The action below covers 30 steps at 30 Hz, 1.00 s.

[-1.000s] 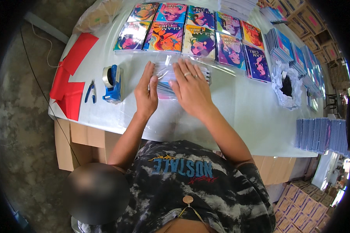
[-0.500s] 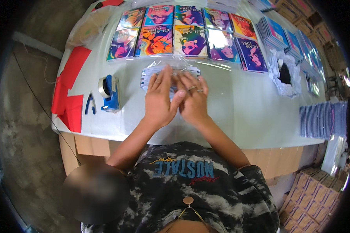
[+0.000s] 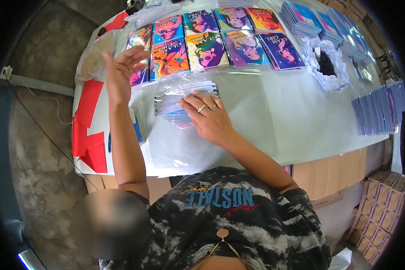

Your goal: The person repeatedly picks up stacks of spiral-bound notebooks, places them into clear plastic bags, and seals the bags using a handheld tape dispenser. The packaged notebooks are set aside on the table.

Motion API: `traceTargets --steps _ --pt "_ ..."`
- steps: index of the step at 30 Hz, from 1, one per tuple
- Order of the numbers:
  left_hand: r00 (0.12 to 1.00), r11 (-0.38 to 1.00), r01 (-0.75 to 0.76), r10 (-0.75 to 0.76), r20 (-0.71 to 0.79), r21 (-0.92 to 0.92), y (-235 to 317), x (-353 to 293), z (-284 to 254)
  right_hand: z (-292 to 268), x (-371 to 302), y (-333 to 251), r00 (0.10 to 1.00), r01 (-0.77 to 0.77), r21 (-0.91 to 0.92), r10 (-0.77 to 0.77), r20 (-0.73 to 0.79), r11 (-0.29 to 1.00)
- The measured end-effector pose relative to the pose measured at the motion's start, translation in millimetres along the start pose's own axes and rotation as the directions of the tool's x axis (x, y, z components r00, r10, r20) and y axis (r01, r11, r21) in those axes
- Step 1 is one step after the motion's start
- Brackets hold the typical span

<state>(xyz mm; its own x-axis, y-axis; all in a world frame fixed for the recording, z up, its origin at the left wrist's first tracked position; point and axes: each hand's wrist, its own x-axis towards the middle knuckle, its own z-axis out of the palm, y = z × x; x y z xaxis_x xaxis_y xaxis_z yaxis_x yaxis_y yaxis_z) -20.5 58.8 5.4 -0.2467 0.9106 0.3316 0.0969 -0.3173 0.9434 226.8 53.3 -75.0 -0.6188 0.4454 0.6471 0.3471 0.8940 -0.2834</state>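
Observation:
A stack of spiral notebooks in clear plastic wrap [image 3: 168, 100] lies on the table in front of me. My right hand [image 3: 207, 112] rests on its right side, fingers laid over the plastic, with rings showing. My left hand [image 3: 126, 74] is raised to the left of the stack, holding nothing, its fingers apart and slightly bent. It covers part of the leftmost colourful notebooks. Under my left forearm, a blue tape dispenser [image 3: 137, 126] is mostly hidden.
Two rows of colourful illustrated notebooks [image 3: 207, 50] lie beyond the stack. Red sheets [image 3: 89, 105] line the left edge. Crumpled white paper around something black [image 3: 326, 64] sits at right, near piled notebooks [image 3: 301, 20] and a standing row of notebooks [image 3: 375, 110]. Cartons [image 3: 378, 216] stand below.
My left hand has left the wrapped stack and moved up and left, towards the colourful notebooks. My right hand stays on the stack. The view has shifted slightly.

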Motion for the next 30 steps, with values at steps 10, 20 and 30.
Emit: traceTargets --steps 10,20,30 --pt "0.936 0.606 -0.268 0.346 0.055 0.749 -26 -104 96 18 8 -6 0.859 -0.138 0.469 0.341 -0.382 0.873" --pt "0.867 0.582 0.093 0.352 -0.353 0.808 -33 -183 53 14 -10 10 0.972 0.004 0.232 0.051 -0.231 0.973" --pt "0.301 0.417 0.901 -0.796 -0.526 -0.116 -72 -217 -130 22 -10 12 0.959 0.086 0.136 -0.044 -0.281 0.987"
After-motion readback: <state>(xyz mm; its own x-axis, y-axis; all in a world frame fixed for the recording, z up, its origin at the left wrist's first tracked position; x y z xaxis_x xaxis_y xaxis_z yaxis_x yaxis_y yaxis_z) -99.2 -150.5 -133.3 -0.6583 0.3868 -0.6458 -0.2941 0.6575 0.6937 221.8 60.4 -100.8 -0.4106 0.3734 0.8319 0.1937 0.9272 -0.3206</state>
